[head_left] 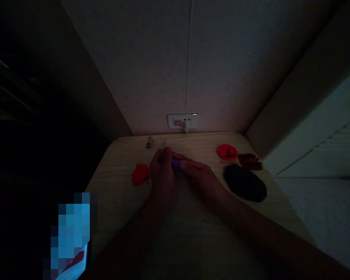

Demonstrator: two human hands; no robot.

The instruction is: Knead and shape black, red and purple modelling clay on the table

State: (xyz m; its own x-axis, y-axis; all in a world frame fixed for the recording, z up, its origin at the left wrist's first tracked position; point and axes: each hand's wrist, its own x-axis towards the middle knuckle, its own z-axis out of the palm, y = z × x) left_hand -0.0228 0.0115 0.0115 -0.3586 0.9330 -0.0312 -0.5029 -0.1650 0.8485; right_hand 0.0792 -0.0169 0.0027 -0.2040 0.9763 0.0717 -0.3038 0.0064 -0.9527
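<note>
The room is dim. Both my hands meet over the middle of a light wooden table (192,233). My left hand (162,171) is curled, and my right hand (198,177) has its fingers pressed together. Between them they pinch a small purple object (175,162) that I cannot make out in detail. A crumpled red piece (140,174) lies just left of my left hand.
A red round piece (228,152), a dark red piece (250,160) and a black oval lump (245,182) lie to the right. A small dark item (149,142) sits at the table's back. A wall socket (182,121) is behind. A lit screen (71,233) glows bottom left.
</note>
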